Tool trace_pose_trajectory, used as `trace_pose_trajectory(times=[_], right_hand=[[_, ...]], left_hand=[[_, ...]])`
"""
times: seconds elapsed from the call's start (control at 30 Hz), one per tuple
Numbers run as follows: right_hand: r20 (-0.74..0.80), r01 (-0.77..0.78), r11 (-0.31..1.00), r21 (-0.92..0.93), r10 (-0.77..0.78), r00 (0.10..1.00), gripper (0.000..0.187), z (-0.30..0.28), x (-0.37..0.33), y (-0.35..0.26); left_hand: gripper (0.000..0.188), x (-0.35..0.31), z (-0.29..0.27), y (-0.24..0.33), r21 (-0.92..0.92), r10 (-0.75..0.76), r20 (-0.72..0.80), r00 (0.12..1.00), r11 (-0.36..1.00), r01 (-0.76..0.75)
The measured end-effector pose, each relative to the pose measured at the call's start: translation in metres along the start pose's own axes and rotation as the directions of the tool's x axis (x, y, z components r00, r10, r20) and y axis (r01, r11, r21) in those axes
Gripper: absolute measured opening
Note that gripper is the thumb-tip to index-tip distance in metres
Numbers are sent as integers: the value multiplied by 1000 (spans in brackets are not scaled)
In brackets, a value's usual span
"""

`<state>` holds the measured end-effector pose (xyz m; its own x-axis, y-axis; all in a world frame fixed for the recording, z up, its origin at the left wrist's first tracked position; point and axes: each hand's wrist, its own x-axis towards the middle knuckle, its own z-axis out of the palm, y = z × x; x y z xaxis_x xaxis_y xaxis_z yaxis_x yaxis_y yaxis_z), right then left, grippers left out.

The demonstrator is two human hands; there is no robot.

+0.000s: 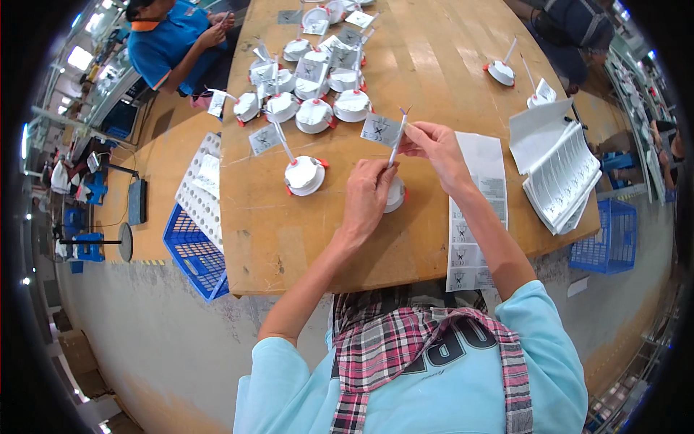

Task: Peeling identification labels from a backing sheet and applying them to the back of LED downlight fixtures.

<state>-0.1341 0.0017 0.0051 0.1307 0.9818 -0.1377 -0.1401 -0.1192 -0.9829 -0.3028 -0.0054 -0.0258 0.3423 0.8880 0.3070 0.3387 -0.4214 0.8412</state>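
In front of me a white round downlight [395, 197] with red clips stands on the table, partly hidden by my left hand. My left hand [365, 199] is closed around the lower part of its upright white cable [395, 153]. Higher up, the thumb and fingers of my right hand [435, 148] pinch a silver printed label [382, 129] at the cable, from which it sticks out to the left like a flag. Left of my hands sits another downlight [304, 176], its cable carrying a similar label [264, 140].
Several labelled downlights [314, 116] crowd the far left of the wooden table [332, 253]. A label sheet [463, 231] lies beside my right forearm, near a stack of printed sheets [560, 177]. Blue crates [195, 249] stand beside the table. A person in blue [170, 43] sits at far left.
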Motion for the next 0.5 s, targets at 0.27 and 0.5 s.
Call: trace_pose_trajectory(times=[0.27, 0.5], right_hand=[[-26, 143, 986, -87, -146, 989, 28, 5, -12, -10], [-236, 211, 865, -456, -346, 908, 18, -75, -48, 1]], left_hand=[[23, 42, -54, -37, 235, -34, -45, 998, 971, 44], [40, 23, -40, 7, 219, 64, -255, 965, 976, -7]])
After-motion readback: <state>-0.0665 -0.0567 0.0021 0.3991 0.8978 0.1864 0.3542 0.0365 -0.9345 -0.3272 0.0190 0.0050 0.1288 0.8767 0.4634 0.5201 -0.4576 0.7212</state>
